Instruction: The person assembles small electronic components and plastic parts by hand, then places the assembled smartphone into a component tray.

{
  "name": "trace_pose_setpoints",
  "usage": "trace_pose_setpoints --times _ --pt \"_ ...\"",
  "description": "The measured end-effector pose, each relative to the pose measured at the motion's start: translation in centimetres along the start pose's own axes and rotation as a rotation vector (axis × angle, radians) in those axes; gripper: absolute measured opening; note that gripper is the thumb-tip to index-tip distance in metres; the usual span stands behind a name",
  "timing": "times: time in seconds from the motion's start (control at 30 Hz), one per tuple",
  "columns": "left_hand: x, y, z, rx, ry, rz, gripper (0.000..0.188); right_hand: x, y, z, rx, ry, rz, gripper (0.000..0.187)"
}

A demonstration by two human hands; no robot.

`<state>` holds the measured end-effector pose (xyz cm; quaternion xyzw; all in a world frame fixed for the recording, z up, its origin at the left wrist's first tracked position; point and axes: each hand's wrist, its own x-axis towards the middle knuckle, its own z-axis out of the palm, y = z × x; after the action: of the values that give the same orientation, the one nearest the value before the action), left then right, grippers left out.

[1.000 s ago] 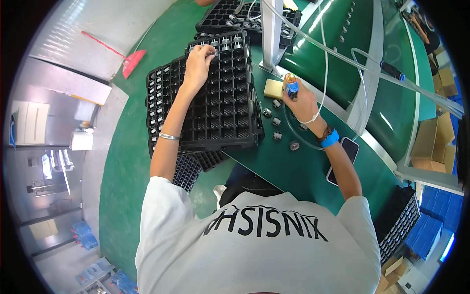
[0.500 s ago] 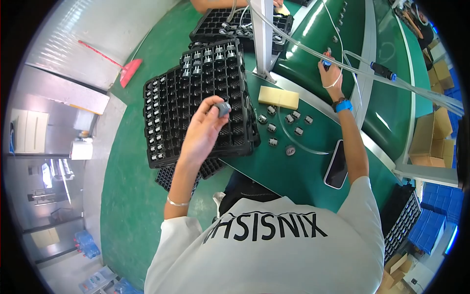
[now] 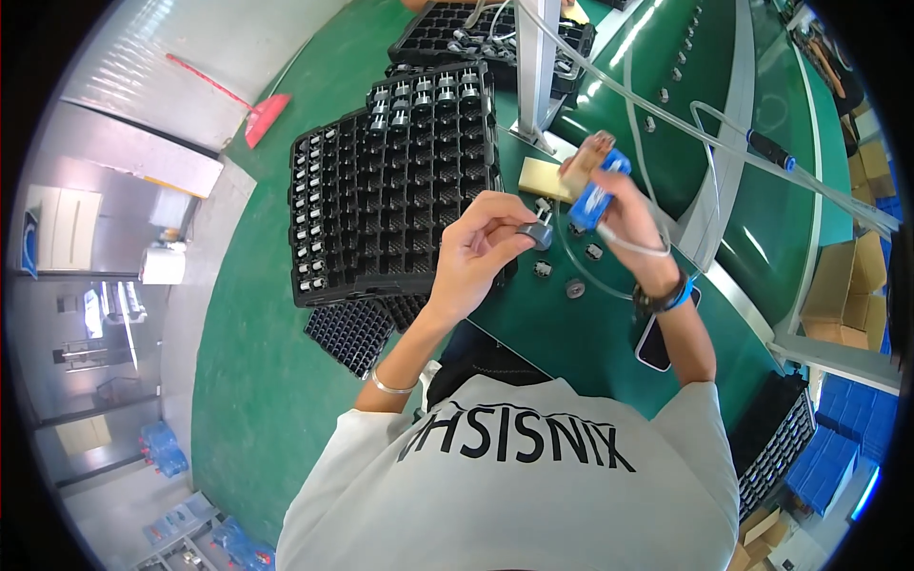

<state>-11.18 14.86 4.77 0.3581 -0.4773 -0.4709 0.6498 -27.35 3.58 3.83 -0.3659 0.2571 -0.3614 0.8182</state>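
Above the near right edge of the black cell tray (image 3: 381, 284), my left hand (image 3: 474, 249) pinches a dark round plug part (image 3: 539, 232) with metal pins pointing up. Close to it on the right, my right hand (image 3: 630, 221) is closed around a blue and tan block-shaped tool (image 3: 602, 187); motion blurs it and its exact kind is unclear. The tool hangs over several small metal parts (image 3: 593, 251) on the green table, hiding some. A yellow sponge block (image 3: 541, 175) lies behind the hands, partly covered by the tool.
Pinned parts (image 3: 424, 92) fill some tray cells at the back and left. A phone (image 3: 655, 344) lies under my right forearm. A white post (image 3: 536, 81) stands beside a green conveyor (image 3: 666, 124) carrying small parts. Tubes hang across the right side.
My right hand has come back from the conveyor toward my left hand, now with the blue and tan tool. My left hand has moved right with the plug part, its pins now showing.
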Motion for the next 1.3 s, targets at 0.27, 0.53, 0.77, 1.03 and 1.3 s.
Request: trace_pose_setpoints --times 0.27,0.53,0.77,1.03,1.3 --pt "-0.2 0.4 0.8 -0.036 -0.013 -0.035 0.021 -2.2 -0.2 2.2 -0.107 -0.161 0.127 0.042" --pt "-1.1 0.1 0.7 0.083 -0.006 0.081 0.025 -3.3 0.8 2.5 -0.177 -0.219 0.058 0.041" --pt "5.9 2.0 -7.6 0.945 0.217 0.076 0.020 3.6 2.6 -6.7 -0.835 0.049 -0.490 0.026" --pt "10.5 -2.0 -18.8 1.651 0.000 0.170 0.018 4.2 4.6 -4.8 -1.394 0.192 -0.680 0.029" --pt "11.2 -1.7 -19.1 1.504 0.020 0.085 0.017 3.8 4.7 -4.7 -1.413 0.215 -0.586 0.037"
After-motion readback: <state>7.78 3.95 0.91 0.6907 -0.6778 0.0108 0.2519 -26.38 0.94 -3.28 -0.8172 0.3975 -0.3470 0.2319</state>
